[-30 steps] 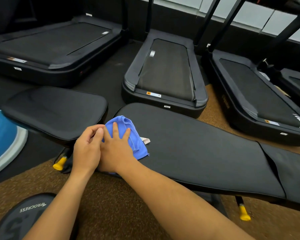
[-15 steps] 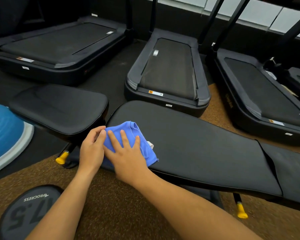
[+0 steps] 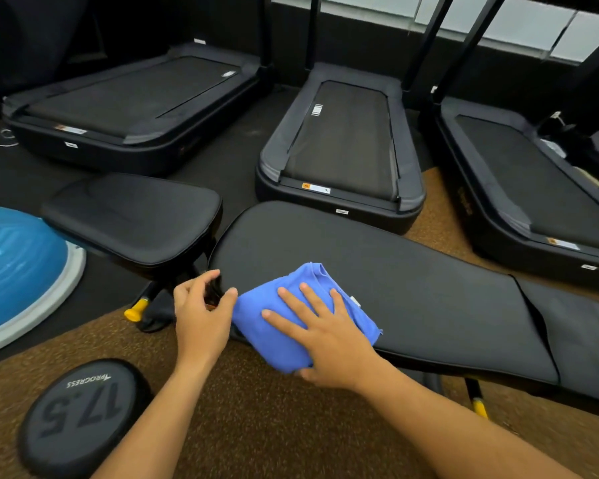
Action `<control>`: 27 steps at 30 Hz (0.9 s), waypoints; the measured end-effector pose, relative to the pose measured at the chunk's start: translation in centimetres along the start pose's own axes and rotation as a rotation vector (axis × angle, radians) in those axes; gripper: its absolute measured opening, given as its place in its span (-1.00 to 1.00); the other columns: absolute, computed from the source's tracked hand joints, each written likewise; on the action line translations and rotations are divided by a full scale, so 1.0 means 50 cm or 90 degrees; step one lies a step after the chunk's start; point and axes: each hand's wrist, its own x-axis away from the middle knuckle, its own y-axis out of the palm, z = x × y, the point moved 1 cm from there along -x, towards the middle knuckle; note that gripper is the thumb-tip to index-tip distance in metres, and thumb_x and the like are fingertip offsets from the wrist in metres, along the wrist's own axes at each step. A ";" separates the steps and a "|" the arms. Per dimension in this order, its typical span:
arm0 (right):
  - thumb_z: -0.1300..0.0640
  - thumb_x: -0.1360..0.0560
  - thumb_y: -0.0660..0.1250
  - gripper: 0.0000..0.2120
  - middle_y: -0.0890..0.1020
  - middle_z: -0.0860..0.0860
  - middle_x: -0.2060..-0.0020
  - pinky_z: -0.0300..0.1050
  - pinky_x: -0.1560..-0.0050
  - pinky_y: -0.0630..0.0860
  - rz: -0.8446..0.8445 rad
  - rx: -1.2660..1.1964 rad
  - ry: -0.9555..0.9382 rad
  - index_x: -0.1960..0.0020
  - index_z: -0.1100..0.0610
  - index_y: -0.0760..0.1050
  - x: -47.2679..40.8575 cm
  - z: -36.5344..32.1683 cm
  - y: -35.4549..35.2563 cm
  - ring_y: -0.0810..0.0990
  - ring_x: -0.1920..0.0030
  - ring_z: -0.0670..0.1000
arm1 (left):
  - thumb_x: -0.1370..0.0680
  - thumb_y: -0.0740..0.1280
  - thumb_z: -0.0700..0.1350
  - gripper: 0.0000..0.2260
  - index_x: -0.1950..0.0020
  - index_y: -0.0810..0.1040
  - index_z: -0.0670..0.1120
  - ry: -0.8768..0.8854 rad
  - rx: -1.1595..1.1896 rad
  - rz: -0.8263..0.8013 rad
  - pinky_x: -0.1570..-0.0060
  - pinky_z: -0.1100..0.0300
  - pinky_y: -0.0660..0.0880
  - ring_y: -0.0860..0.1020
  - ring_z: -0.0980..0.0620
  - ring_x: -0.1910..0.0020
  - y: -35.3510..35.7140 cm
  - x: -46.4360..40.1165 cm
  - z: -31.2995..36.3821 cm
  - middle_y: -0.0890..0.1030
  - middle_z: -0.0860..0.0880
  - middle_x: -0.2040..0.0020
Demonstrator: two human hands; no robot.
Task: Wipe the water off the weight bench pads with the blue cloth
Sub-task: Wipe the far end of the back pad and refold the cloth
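Pressing blue cloth [image 3: 291, 326] flat on back pad [image 3: 412, 288]: right hand [image 3: 329, 340].

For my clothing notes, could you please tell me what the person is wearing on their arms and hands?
Nothing shows on either: the left hand and right hand are bare, with no gloves, rings or watch in view, and both forearms are uncovered, with no sleeve reaching into the picture.

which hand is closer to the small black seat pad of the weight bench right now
Left. The left hand curls at the gap just below the small black seat pad, by the end of the long black back pad. The right hand lies farther right, fingers flat on the blue cloth.
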 end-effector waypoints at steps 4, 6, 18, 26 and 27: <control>-0.41 -0.47 0.13 -0.39 0.16 -0.22 -0.60 0.17 -0.53 -0.19 0.014 -0.297 0.085 -0.50 -0.31 0.29 -0.018 0.007 -0.037 0.04 -0.61 -0.07 | -0.45 0.38 0.10 -0.68 -0.18 0.66 0.10 0.111 -0.157 0.005 -0.25 0.00 0.32 0.36 -0.07 -0.23 0.017 0.034 0.015 0.38 0.03 -0.22; -0.20 -0.56 0.17 -0.56 0.48 -0.14 -0.43 0.13 -0.54 0.16 0.122 -0.427 0.169 -0.36 -0.11 0.54 -0.039 0.019 -0.053 0.38 -0.46 -0.08 | -0.42 0.37 0.14 -0.72 -0.09 0.68 0.15 0.148 -0.198 -0.008 -0.26 -0.06 0.27 0.36 -0.05 -0.24 0.024 0.044 0.025 0.40 0.06 -0.24; -0.02 -0.55 0.39 -0.71 0.38 0.01 -0.18 0.03 -0.23 0.44 0.080 -0.379 0.467 -0.22 0.07 0.54 -0.072 0.088 -0.085 0.32 -0.28 0.10 | -0.46 0.38 0.10 -0.67 -0.22 0.58 0.16 0.181 -0.288 -0.088 -0.22 -0.02 0.20 0.35 0.06 -0.17 0.025 0.043 0.040 0.45 0.19 -0.07; 0.23 -0.46 0.33 -0.83 0.49 -0.03 0.34 -0.09 0.31 0.39 0.165 -0.540 0.462 0.24 0.10 0.36 -0.080 0.082 -0.089 0.43 0.32 -0.03 | -0.44 0.40 -0.06 -0.86 0.02 0.63 0.01 0.258 -0.201 -0.170 -0.01 0.09 0.44 0.49 0.08 0.05 0.073 0.051 0.094 0.51 0.12 0.04; 0.23 -0.46 0.34 -0.81 0.47 -0.02 0.37 -0.12 0.35 0.36 0.176 -0.583 0.459 0.24 0.10 0.36 -0.080 0.080 -0.096 0.39 0.36 -0.05 | -0.46 0.44 -0.04 -0.90 0.06 0.64 -0.01 0.245 -0.164 -0.209 0.05 0.15 0.48 0.52 0.16 0.13 0.085 0.057 0.108 0.54 0.13 0.10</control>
